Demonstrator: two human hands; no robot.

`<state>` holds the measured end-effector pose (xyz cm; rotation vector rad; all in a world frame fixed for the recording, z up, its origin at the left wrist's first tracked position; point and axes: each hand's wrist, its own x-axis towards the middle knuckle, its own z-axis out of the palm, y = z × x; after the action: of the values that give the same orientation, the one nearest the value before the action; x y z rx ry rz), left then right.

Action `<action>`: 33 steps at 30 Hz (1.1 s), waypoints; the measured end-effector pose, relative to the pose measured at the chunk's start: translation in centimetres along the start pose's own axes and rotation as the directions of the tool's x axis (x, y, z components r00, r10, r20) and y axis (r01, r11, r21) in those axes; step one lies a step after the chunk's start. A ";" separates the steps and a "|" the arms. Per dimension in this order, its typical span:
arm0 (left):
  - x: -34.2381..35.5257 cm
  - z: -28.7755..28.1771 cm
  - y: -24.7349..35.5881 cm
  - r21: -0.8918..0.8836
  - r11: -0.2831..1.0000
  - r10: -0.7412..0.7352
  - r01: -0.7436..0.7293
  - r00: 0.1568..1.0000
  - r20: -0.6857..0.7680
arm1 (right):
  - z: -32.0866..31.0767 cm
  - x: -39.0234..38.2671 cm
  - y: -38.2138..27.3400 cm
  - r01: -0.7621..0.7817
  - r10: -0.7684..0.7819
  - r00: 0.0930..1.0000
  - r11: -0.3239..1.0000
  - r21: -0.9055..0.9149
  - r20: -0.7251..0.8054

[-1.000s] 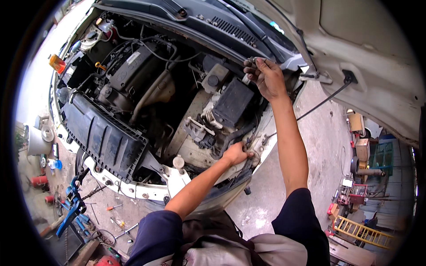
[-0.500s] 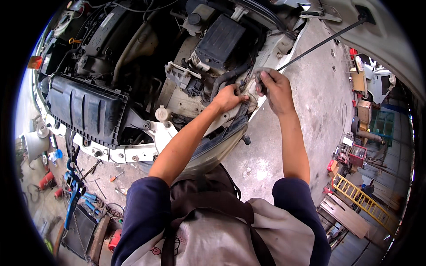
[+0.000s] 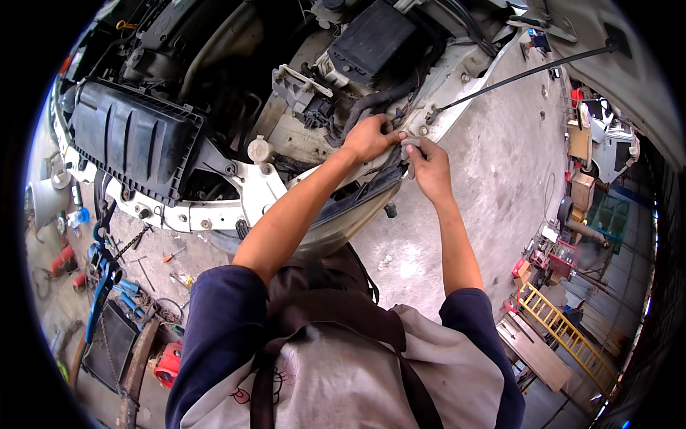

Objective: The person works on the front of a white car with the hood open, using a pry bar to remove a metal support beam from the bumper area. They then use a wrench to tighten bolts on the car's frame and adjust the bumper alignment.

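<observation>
Over the front corner of a car's open engine bay, my two hands almost meet beside the headlight [image 3: 350, 218]. My left hand [image 3: 370, 139] is closed, thumb and fingers pinched at the wiring by the white fender edge [image 3: 450, 118]. Just right of it, my right hand [image 3: 429, 170] is closed too, its fingertips on something small and greyish that I cannot make out. A dark wiring harness [image 3: 371, 104] runs behind my left hand. Beyond it sits a black lidded box [image 3: 373, 41], with a bracket and connectors [image 3: 304, 93] nearer.
A thin prop rod [image 3: 525, 74] slants from the fender up to the raised hood [image 3: 622, 79]. To the left lies a ribbed black air-filter housing [image 3: 136, 139], and a white cap [image 3: 259, 149] sits nearer. Tools and a blue jack-like tool [image 3: 103, 286] lie on the floor; a yellow ladder [image 3: 568, 339] is at right.
My right hand has come down and left from beside the prop rod's foot, close to my left hand. My left hand stays pinched at the wiring. The whole view has shifted slightly.
</observation>
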<state>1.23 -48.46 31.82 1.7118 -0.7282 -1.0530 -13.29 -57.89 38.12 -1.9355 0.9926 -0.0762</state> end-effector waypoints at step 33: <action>-13.1 -0.2 2.5 0.442 0.833 0.481 -0.334 0.831 -0.280 | 1.4 -0.9 -1.6 0.171 -0.269 0.959 0.802 -0.573 -0.090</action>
<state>-4.49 -38.37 38.33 1.8843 -1.0340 -0.2633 -12.32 -55.93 38.81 -2.6266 0.9607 -0.0881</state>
